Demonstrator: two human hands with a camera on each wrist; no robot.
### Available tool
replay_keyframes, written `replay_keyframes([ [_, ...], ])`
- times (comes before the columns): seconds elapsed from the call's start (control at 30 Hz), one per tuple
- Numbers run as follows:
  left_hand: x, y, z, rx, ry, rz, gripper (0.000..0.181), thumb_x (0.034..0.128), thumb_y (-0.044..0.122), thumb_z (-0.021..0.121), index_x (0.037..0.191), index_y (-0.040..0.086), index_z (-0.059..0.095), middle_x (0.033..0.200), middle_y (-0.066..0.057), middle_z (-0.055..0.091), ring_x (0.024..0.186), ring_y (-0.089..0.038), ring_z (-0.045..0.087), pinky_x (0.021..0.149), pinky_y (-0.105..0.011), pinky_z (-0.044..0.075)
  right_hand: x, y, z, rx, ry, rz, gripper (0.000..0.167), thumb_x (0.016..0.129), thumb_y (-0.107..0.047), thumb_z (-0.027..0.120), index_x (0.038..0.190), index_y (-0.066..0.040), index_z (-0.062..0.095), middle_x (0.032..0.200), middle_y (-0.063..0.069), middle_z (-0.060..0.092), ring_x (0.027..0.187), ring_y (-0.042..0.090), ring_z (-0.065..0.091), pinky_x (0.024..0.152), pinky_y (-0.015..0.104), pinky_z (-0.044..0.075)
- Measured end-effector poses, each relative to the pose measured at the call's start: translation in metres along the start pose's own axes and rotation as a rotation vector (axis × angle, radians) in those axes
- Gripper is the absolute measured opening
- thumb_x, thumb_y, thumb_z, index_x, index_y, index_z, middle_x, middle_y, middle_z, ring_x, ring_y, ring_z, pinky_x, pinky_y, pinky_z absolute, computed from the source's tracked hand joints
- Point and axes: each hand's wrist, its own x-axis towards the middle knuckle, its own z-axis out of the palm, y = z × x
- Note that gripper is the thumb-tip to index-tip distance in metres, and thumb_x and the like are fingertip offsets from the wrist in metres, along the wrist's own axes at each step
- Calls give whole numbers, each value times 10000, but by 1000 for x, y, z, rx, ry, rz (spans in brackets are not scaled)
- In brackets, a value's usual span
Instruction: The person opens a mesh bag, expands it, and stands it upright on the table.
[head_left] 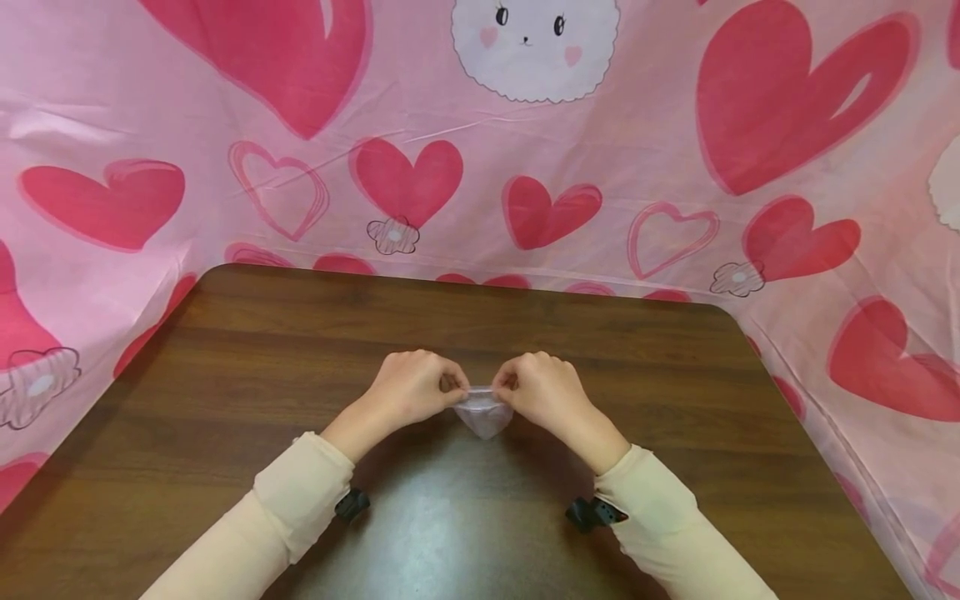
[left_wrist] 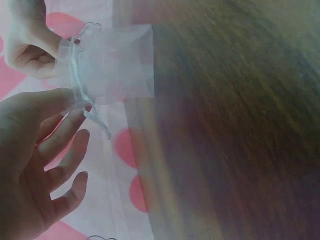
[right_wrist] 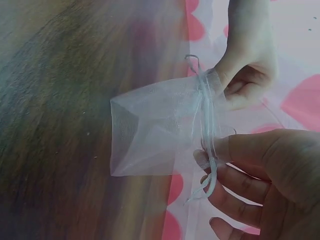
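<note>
Between my two hands hangs a small sheer white drawstring pouch [head_left: 483,418], its body pointing down above the table. My left hand [head_left: 415,387] pinches one side of its top edge with thumb and forefinger. At the opposite side my right hand [head_left: 542,387] pinches the same edge. A pale ribbon drawstring [right_wrist: 207,130] runs along the neck in the right wrist view, with loops and ends hanging out at both sides. The pouch [left_wrist: 122,65] looks flat and see-through in the left wrist view; nothing shows inside it.
The dark brown wooden table [head_left: 247,367] lies under both arms, with a bright reflection near its front. Pink cloth [head_left: 420,100] printed with red hearts stands behind the table and along both sides. Black straps with small devices [head_left: 592,514] sit at the wrists.
</note>
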Motion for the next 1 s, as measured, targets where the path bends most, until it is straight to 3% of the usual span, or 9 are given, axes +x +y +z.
replay_keyframes([
  [0.23, -2, 0, 2, -3, 8, 13, 52, 866, 335, 763, 851, 288, 779, 734, 213, 664, 665, 11, 583, 579, -309, 437, -3, 6, -1, 25, -6, 3, 43, 828, -225, 800, 796, -225, 772, 671, -127, 632, 615, 85, 572, 531, 328, 448],
  [0.37, -4, 3, 4, -1, 24, 16, 7, 852, 316, 764, 856, 311, 765, 725, 228, 653, 630, 24, 557, 573, -300, 428, -2, 6, -1, 37, 27, -29, 48, 828, -242, 812, 809, -221, 773, 677, -125, 631, 622, 81, 571, 551, 329, 459],
  [0.53, -3, 10, 8, 4, 50, 14, 98, 854, 356, 754, 918, 282, 762, 683, 233, 633, 592, 39, 536, 537, -276, 418, -1, 0, 2, 47, 85, -89, 52, 832, -240, 815, 834, -208, 774, 727, -109, 650, 653, 75, 572, 581, 319, 481],
  [0.67, -3, 15, 12, 14, 99, -32, 142, 867, 358, 740, 957, 255, 777, 614, 218, 592, 542, 7, 508, 492, -270, 401, -2, -5, 5, 41, 133, -75, 99, 815, -260, 829, 876, -198, 779, 770, -81, 664, 683, 87, 579, 587, 315, 488],
  [0.87, -5, 21, 16, -23, 160, -128, 126, 873, 240, 721, 971, 189, 781, 534, 155, 506, 464, -59, 395, 429, -274, 326, -9, -11, 10, 8, 272, 16, 181, 806, -298, 832, 933, -182, 775, 854, -37, 719, 698, 137, 639, 551, 343, 489],
  [1.0, -8, 26, 18, -52, 198, -186, 128, 871, 195, 694, 969, 171, 773, 518, 140, 488, 459, -84, 384, 445, -288, 338, -15, -14, 12, 15, 347, 66, 243, 811, -352, 823, 948, -158, 771, 878, -15, 734, 720, 177, 671, 543, 354, 483],
])
